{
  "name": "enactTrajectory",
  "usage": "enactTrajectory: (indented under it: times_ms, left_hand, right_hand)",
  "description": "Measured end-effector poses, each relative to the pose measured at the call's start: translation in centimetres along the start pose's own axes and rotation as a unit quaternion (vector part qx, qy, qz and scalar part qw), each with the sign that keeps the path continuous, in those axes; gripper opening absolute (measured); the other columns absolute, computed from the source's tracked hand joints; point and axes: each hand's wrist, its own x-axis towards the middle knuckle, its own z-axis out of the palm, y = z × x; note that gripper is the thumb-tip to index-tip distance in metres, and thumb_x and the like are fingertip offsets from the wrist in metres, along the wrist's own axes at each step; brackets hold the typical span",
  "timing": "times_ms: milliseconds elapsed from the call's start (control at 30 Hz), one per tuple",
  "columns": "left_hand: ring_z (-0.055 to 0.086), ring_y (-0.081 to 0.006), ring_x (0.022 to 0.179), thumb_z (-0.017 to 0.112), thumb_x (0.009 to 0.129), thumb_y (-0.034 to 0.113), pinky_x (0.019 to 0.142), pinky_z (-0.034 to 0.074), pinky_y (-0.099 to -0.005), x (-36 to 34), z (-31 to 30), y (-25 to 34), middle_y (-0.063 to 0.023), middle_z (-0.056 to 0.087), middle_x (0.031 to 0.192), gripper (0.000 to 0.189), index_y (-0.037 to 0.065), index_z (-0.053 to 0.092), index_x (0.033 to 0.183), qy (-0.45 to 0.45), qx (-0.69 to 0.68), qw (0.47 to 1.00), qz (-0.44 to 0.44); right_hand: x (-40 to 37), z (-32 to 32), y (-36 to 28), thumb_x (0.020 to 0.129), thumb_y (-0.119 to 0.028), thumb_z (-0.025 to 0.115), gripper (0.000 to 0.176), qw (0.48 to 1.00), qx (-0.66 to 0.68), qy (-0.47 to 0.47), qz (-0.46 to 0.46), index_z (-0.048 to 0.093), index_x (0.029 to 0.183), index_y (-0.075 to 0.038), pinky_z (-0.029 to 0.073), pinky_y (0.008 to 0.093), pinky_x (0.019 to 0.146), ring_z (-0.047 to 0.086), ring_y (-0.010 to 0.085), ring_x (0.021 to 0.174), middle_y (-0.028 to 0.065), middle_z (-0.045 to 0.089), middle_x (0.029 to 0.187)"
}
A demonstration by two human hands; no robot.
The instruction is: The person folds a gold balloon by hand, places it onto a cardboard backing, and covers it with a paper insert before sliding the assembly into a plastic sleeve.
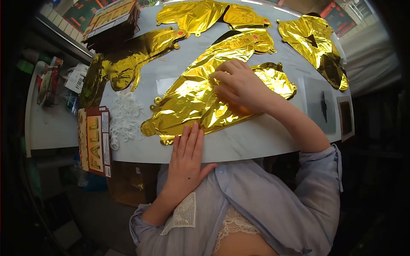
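Observation:
A large gold foil balloon (188,100), flat and creased, lies across the middle of the white table. My left hand (185,151) rests flat at its near edge, fingers stretched out and fingertips on the foil. Over the balloon's middle is my right hand (241,87), its fingers curled in and partly smeared by motion. Whatever those fingers may hold is hidden. Another gold foil piece (275,79) sits beside my right wrist, partly covered by the forearm.
More flat gold balloons lie at the back left (147,47), back (196,15) and right (307,38). Stacked printed "FALL" cards (113,21) stand at the back left, with more cards (95,141) by the left edge. White string (125,113) is heaped nearby. A clear packet (318,104) lies right.

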Motion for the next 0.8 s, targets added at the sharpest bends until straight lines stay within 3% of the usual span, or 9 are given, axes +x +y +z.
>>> enactTrajectory:
  times_ms: [67,233,333,667,800]
  left_hand:
    - [0.021,-0.0416,0.163,0.086,0.083,0.04,0.129,0.021,-0.0574,-0.1,0.2,-0.2,-0.0241,0.025,0.174,0.107,-0.005,0.031,0.164,-0.01,-0.018,1.0,0.007]
    - [0.023,-0.0358,0.163,0.086,0.08,0.04,0.131,0.019,-0.0477,-0.1,-0.1,-0.2,-0.0222,0.027,0.174,0.109,-0.007,0.032,0.162,-0.017,0.01,1.0,0.017]
    - [0.023,-0.0354,0.163,0.086,0.081,0.04,0.131,0.019,-0.048,-0.1,0.1,-0.3,-0.0223,0.027,0.174,0.109,-0.008,0.032,0.162,-0.017,0.007,1.0,0.019]
    - [0.02,-0.0416,0.163,0.087,0.081,0.039,0.13,0.02,-0.055,-0.3,0.4,-0.6,-0.0259,0.021,0.175,0.114,-0.008,0.027,0.165,-0.018,-0.009,1.0,0.023]
    - [0.015,-0.0454,0.164,0.088,0.081,0.039,0.131,0.017,-0.0567,-0.3,0.3,-0.7,-0.0282,0.017,0.175,0.116,-0.009,0.024,0.165,-0.02,-0.017,0.999,0.027]
  right_hand:
    - [1.2,1.9,0.4,0.098,-0.022,0.069,0.022,1.0,0.005,0.01,0.003,0.068,0.117,-0.01,0.043,0.0466,0.107,0.058,0.0315,0.116,0.0099,0.062,0.114]
    - [2.2,2.7,-0.2,0.098,-0.019,0.067,0.013,0.999,0.036,0.001,0.032,0.066,0.108,-0.01,0.042,0.0453,0.101,0.059,0.0298,0.11,0.0085,0.06,0.108]
    - [2.3,3.1,-0.4,0.097,-0.022,0.068,0.01,0.996,0.059,0.001,0.068,0.07,0.103,-0.014,0.04,0.0445,0.101,0.061,0.0266,0.108,0.0046,0.066,0.105]
    - [2.6,3.8,-0.3,0.103,-0.022,0.066,0.01,0.995,0.073,-0.01,0.06,0.067,0.107,-0.013,0.037,0.0441,0.103,0.062,0.0253,0.108,0.0053,0.064,0.104]
    - [1.8,2.2,-0.5,0.102,-0.02,0.067,0.016,0.996,0.047,0.044,0.054,0.067,0.116,-0.013,0.037,0.0455,0.107,0.061,0.0264,0.113,0.0062,0.065,0.11]
